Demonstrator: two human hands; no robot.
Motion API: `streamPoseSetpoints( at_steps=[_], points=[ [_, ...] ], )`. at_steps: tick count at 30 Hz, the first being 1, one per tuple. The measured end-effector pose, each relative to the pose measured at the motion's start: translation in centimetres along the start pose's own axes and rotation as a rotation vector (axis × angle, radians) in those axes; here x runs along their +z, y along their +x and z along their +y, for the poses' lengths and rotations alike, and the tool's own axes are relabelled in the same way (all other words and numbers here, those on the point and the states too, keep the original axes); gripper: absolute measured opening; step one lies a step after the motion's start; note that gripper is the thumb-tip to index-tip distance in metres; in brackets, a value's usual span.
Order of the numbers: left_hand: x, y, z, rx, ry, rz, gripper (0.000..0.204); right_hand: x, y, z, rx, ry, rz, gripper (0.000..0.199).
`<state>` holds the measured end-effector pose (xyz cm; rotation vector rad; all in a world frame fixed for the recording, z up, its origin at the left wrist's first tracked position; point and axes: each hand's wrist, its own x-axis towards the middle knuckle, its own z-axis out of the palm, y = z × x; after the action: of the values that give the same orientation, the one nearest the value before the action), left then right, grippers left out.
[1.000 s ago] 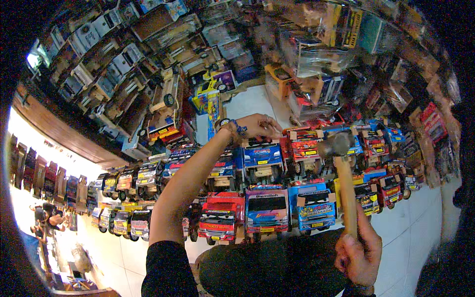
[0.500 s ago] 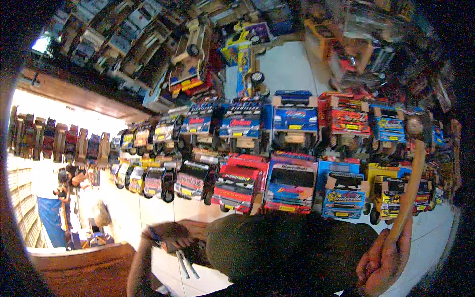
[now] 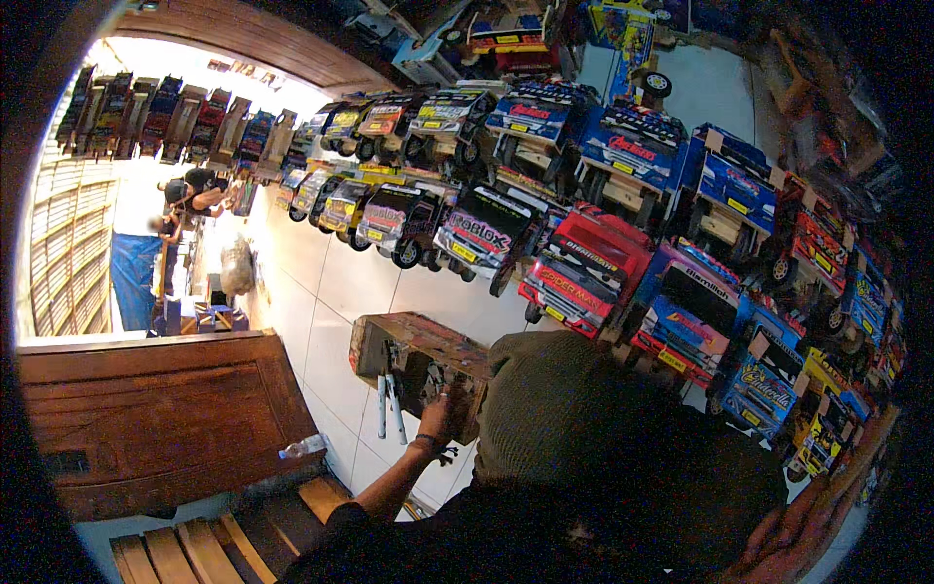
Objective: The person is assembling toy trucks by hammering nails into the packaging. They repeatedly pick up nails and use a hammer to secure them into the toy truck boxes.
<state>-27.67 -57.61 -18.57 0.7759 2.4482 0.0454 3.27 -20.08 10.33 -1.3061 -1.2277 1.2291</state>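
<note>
My left hand (image 3: 440, 417) reaches into a worn cardboard box (image 3: 413, 329) on the floor, among small dark things I cannot make out. Its fingertips are partly hidden there, so their grip does not show. Two pale, slim sticks (image 3: 392, 409) jut from the box beside that hand. At the lower right, my right hand (image 3: 793, 530) is closed round the wooden handle of a hammer (image 3: 869, 450). The hammer's head is lost in the dark rim. The olive cloth of my knee (image 3: 555, 399) lies between both hands.
Rows of toy trucks, among them a red one (image 3: 589, 271), cross the floor ahead. A brown wooden panel (image 3: 165, 419), a plastic bottle (image 3: 304, 446) and a slatted wooden piece (image 3: 209, 545) lie left. Beyond the bright opening, people (image 3: 199, 190) sit near a blue tarp (image 3: 134, 277).
My view has swung left and down, bringing the box and wooden panel into fuller sight. My left hand stays at the box. The hammer has shifted toward the right rim, its head now out of sight.
</note>
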Motion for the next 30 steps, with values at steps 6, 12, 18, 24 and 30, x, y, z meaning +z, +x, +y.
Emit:
streamPoseSetpoints(
  at_steps=[6, 12, 18, 24, 30],
  points=[
    [-4.8, -0.6, 0.9, 0.119, -0.125, 0.050, 0.021, 0.1, -0.2, -0.5, 0.040, -0.037, -0.004, 0.060],
    [-8.0, -0.4, 0.6, -0.012, -0.614, 0.020, 0.019, -0.2, 0.3, -0.4, 0.020, 0.002, -0.100, 0.059],
    [-9.5, 0.4, 1.0, -0.200, -0.926, -0.091, 0.032, -0.7, 0.2, -0.2, 0.077, 0.024, -0.099, 0.057],
    [-11.5, 0.6, 3.2, -0.342, -1.007, -0.133, 0.033, -1.1, 0.5, -0.1, 0.085, 0.017, -0.145, 0.056],
    [-13.6, 0.7, 5.1, -0.321, -0.869, -0.102, 0.030, -1.4, 0.5, 0.3, 0.022, 0.070, -0.123, 0.052]
  ],
)
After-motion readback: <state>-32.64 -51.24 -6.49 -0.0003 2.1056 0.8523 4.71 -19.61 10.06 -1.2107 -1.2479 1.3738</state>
